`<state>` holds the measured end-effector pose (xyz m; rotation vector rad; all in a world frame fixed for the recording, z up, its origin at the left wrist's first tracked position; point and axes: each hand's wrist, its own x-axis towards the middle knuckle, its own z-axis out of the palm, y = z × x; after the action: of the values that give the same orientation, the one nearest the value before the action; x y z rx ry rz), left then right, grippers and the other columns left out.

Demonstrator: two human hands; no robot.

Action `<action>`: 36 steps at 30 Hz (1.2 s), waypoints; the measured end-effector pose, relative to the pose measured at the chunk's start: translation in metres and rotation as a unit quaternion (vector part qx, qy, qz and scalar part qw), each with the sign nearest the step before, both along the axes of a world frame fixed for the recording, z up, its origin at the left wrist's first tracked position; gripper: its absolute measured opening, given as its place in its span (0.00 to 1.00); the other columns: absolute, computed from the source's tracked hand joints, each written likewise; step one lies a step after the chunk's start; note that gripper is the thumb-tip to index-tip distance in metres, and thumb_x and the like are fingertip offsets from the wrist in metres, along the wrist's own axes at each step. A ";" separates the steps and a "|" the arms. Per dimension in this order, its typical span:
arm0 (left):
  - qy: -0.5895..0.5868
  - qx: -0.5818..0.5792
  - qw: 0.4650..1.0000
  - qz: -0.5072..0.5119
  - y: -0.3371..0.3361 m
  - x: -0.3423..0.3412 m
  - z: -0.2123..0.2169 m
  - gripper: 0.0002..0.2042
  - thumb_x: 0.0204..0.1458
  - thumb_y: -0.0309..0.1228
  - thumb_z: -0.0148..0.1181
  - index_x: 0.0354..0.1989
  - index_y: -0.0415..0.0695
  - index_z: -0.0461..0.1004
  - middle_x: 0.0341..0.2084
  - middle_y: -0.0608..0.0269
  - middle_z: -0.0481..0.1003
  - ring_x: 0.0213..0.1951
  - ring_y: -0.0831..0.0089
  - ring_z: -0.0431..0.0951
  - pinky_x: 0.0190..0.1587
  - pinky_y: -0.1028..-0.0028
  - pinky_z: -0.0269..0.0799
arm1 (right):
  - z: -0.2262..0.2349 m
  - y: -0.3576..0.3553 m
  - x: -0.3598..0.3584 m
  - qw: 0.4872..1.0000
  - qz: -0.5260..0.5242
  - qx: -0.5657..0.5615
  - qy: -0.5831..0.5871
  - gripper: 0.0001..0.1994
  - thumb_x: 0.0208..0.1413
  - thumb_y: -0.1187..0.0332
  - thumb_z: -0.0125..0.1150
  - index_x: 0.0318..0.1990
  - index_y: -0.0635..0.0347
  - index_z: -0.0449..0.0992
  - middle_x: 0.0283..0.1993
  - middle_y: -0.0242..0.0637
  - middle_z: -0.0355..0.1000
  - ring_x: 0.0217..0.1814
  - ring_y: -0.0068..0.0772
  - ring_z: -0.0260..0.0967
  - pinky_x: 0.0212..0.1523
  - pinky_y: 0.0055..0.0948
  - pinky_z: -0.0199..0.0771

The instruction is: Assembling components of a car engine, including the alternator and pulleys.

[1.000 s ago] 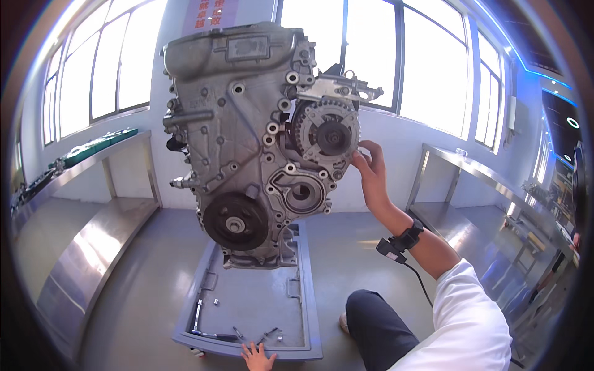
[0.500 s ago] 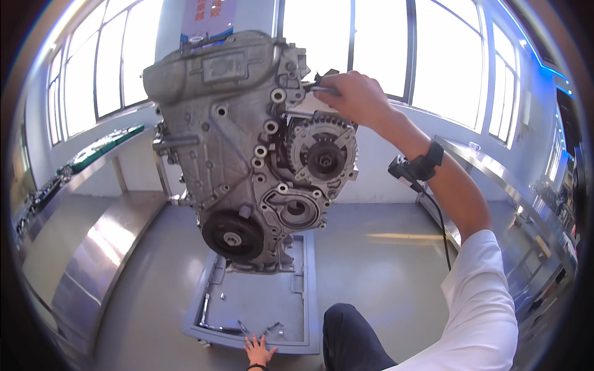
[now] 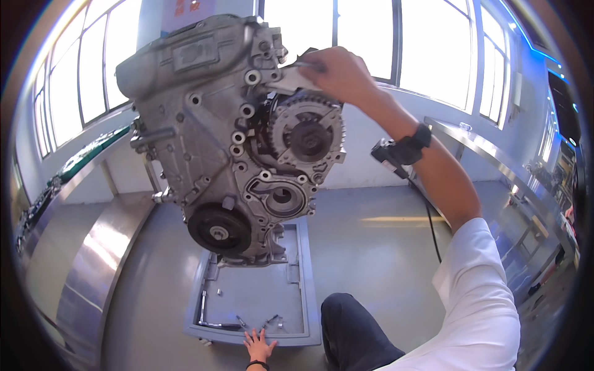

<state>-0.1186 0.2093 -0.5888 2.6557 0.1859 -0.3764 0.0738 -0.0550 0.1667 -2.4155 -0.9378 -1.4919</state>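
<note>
A grey metal engine block (image 3: 185, 123) stands upright before me, with a round black pulley (image 3: 218, 230) low on its front. An alternator (image 3: 309, 133) sits at its right side. Just above the alternator is my right hand (image 3: 340, 74), its fingers closed on a small dark rod-like piece (image 3: 311, 64) that they mostly hide. Low in the view, my left hand (image 3: 260, 347) lies open with fingers spread at the front rim of the grey tray (image 3: 278, 340). Beyond its fingertips are a long-handled ratchet wrench (image 3: 218, 325) and small metal pieces (image 3: 272, 321).
Metal benches flank the engine, the left one (image 3: 105, 241) bearing a green case (image 3: 93, 151) and dark parts. At the right stands another bench (image 3: 476, 148). A black cable (image 3: 431, 229) hangs from the device on my right wrist. My dark-trousered knee (image 3: 340, 315) is near the tray.
The engine and my right hand appear a little higher and further left, as the whole view has shifted. My right hand stays closed above the alternator; my left remains spread at the tray rim.
</note>
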 end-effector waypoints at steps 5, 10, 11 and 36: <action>0.016 0.028 0.999 0.010 -0.003 0.001 -0.002 0.45 0.49 0.69 0.48 0.72 0.58 0.48 0.73 0.52 0.37 0.72 0.40 0.27 0.69 0.41 0.30 | -0.004 0.000 0.010 1.000 0.010 0.014 -0.010 0.16 0.57 0.54 0.58 0.39 0.55 0.83 0.32 0.40 0.79 0.34 0.45 0.77 0.39 0.40 0.76; 0.017 0.008 1.000 0.017 -0.002 0.001 -0.001 0.46 0.48 0.69 0.49 0.72 0.57 0.48 0.73 0.51 0.38 0.71 0.38 0.27 0.69 0.40 0.29 | -0.002 -0.001 0.013 0.999 0.019 0.004 -0.028 0.16 0.56 0.54 0.58 0.38 0.55 0.83 0.31 0.41 0.79 0.33 0.44 0.77 0.38 0.39 0.77; 0.015 0.009 1.000 0.019 -0.002 0.002 -0.001 0.46 0.48 0.69 0.49 0.72 0.57 0.48 0.73 0.51 0.38 0.72 0.39 0.27 0.69 0.40 0.29 | -0.001 -0.001 0.012 1.000 0.016 -0.002 -0.023 0.16 0.56 0.54 0.58 0.38 0.55 0.83 0.31 0.40 0.79 0.33 0.44 0.77 0.38 0.39 0.77; 0.087 0.073 0.994 0.011 -0.006 0.018 0.012 0.42 0.49 0.65 0.53 0.69 0.56 0.55 0.71 0.51 0.46 0.72 0.44 0.36 0.67 0.43 0.45 | 0.002 -0.020 0.014 0.993 0.069 -0.091 0.043 0.20 0.55 0.57 0.59 0.49 0.64 0.76 0.41 0.49 0.76 0.44 0.49 0.74 0.47 0.42 0.74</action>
<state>-0.1002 0.2032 -0.5772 2.7599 0.3066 -0.6092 0.0882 -0.0747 0.1688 -2.4559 -1.2425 -1.2951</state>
